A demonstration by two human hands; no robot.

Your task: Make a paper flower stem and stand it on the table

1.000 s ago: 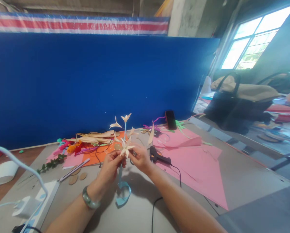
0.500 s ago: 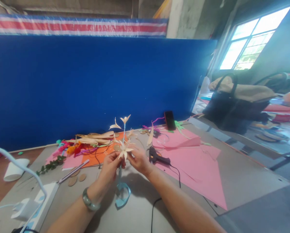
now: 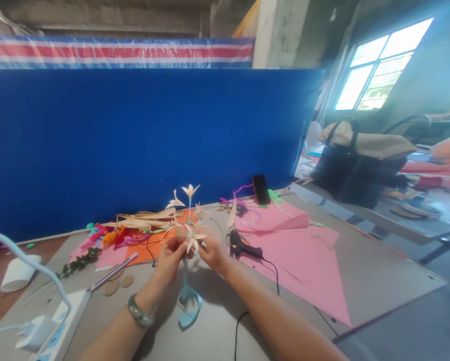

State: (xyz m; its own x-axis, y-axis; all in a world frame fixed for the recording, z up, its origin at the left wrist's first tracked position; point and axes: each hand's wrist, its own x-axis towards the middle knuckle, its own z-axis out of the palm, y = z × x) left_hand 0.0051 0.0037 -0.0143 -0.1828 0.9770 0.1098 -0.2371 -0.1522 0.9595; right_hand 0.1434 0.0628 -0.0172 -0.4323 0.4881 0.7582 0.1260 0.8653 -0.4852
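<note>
Both hands meet over the grey table (image 3: 379, 281), pinching a handmade flower stem (image 3: 189, 210) with pale straw-coloured blossoms on a light blue stalk. My left hand (image 3: 168, 260), a green bangle on its wrist, grips the stalk just under a star-shaped blossom (image 3: 192, 236). My right hand (image 3: 213, 253) pinches that same blossom from the right. The stalk runs down to a curled light blue ribbon (image 3: 189, 306) on the table.
A black glue gun (image 3: 242, 245) with its cord lies on pink paper (image 3: 303, 265) right of my hands. Dried leaves (image 3: 142, 220), orange paper and colourful pipe cleaners lie behind. A phone (image 3: 260, 189) leans on the blue partition (image 3: 134, 140). Power strip (image 3: 59, 326) and white cup (image 3: 16, 273) sit left.
The hands stay pinched on the flower stem with only small finger shifts. The view has tilted slightly, so everything sits a little lower and left in the picture.
</note>
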